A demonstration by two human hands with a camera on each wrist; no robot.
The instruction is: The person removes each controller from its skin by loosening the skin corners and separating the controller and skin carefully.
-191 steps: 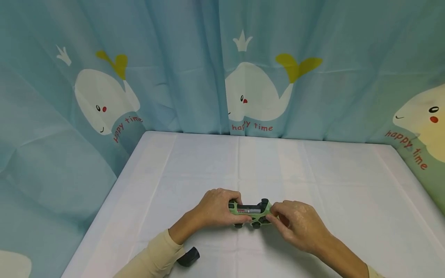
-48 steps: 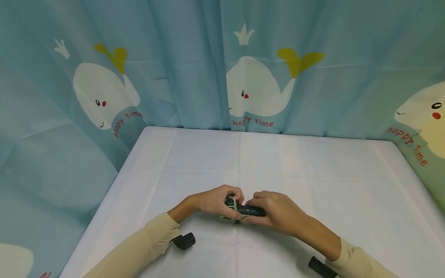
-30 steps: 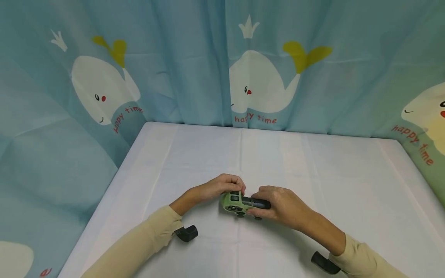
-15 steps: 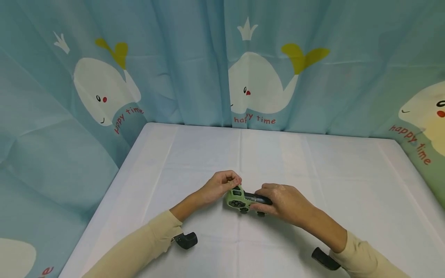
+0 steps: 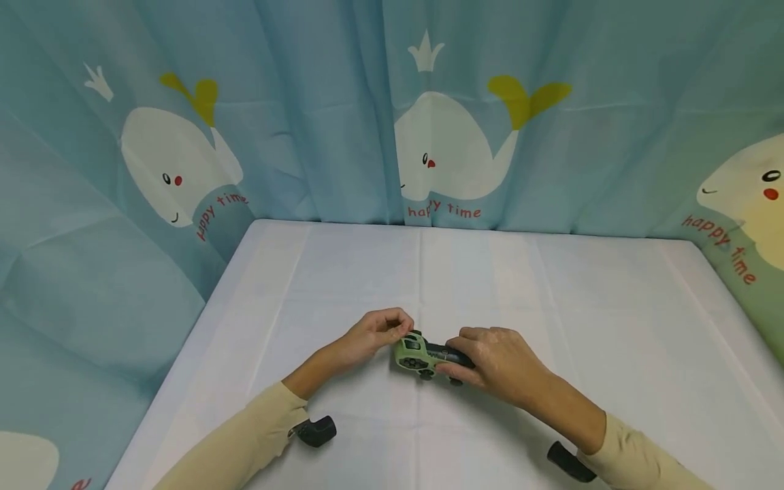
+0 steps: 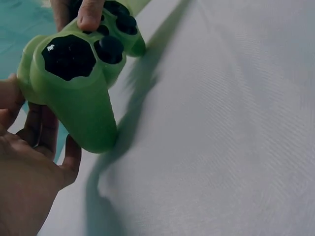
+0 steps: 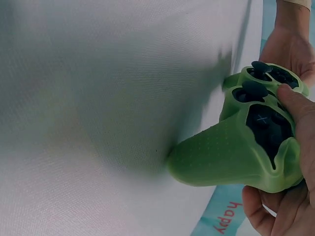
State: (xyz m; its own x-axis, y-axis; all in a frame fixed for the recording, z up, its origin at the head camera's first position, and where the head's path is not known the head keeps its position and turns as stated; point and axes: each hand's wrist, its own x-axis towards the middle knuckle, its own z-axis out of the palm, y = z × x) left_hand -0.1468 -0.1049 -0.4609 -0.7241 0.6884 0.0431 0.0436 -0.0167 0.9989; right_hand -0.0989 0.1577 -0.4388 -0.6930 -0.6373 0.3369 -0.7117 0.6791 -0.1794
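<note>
A black game controller (image 5: 444, 354) sits partly inside a light green silicone sleeve (image 5: 404, 352), low over the cloth. My right hand (image 5: 505, 361) grips it across the middle, with the thumb on the button face beside the thumbsticks and the fingers curled behind, as the right wrist view shows. At the controller's left end, my left hand (image 5: 369, 335) pinches the sleeve's edge by the shoulder buttons with thumb and forefinger. The sleeve's left grip (image 6: 88, 118) points down toward the cloth in the left wrist view. Near the right face buttons (image 7: 269, 129), the sleeve's rim is folded.
A white cloth covers the table (image 5: 343, 272). Blue curtains (image 5: 343, 122) with whale prints hang behind and at the sides. Black wrist mounts stick out from the left cuff (image 5: 315, 431) and right cuff (image 5: 569, 461).
My right hand has moved from the controller's right end to its middle. My left hand has let go of its wrap round the left end and now pinches the sleeve at the upper left corner.
</note>
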